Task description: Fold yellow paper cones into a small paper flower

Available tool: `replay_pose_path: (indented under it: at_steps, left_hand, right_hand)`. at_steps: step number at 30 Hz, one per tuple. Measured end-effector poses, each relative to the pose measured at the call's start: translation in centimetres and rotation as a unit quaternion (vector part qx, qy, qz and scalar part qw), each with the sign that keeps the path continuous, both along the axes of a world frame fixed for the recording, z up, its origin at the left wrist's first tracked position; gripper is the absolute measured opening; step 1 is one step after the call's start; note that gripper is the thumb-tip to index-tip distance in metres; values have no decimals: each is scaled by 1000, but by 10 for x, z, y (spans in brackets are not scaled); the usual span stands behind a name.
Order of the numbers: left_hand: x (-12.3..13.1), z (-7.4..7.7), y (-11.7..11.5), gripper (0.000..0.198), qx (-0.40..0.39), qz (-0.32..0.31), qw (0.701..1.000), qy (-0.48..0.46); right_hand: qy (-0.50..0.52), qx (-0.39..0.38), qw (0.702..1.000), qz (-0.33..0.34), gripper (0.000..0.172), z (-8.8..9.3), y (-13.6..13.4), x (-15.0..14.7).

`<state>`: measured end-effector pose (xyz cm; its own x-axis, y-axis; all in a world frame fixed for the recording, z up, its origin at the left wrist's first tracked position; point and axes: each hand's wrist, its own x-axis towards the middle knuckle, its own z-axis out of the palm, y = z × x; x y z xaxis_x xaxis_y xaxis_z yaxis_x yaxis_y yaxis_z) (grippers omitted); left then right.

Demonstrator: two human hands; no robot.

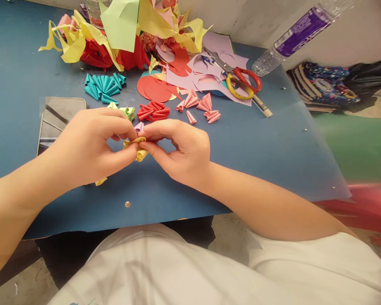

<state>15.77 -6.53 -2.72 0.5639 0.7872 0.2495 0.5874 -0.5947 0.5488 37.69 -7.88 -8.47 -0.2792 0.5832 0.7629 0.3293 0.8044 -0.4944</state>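
Observation:
Both my hands meet over the blue table (pixel 260 161), pinching a small yellow paper piece (pixel 139 148) between thumbs and fingertips. My left hand (pixel 92 144) grips its left side, my right hand (pixel 180 148) its right side. A small lilac paper cone (pixel 139 126) shows just above my fingers. Another yellow scrap (pixel 100 181) lies under my left wrist. Behind the hands lie groups of rolled paper cones: teal (pixel 103 87), red (pixel 154 111), pink (pixel 200 106) and light green (pixel 128 112).
A phone (pixel 55 118) lies flat at the left. Scissors with red and yellow handles (pixel 239 80) rest on lilac paper offcuts. A heap of yellow, green and red paper scraps (pixel 127 34) fills the back. A plastic bottle (pixel 300 31) lies at the far right.

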Motion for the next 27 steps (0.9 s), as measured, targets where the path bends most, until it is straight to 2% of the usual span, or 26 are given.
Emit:
replay_pose_path:
  at_steps: [4,7,11,14,18,23,27]
  left_hand:
    - [0,1,0,19,-7,5,1000,-13]
    - [1,3,1,20,-3,17,1000,-10]
    - [1,7,3,20,-3,-1,1000,-2]
    - [-2,9,5,19,-2,-27,1000,5]
    - [-8,10,8,16,-7,-55,998,8]
    - [-10,11,11,16,-35,-59,997,41]
    - [-11,10,13,17,-40,-84,994,59]
  right_hand:
    - [-11,-13,1000,0,18,-2,5,2]
    - [32,-82,995,52,19,-4,10,4]
    - [74,-170,975,126,16,-5,17,8]
    - [53,-181,969,160,10,-3,21,11]
    - [31,-131,978,162,14,0,21,14]
    - [-61,5,992,106,16,3,16,13]
    - [-76,78,989,96,14,0,15,10]
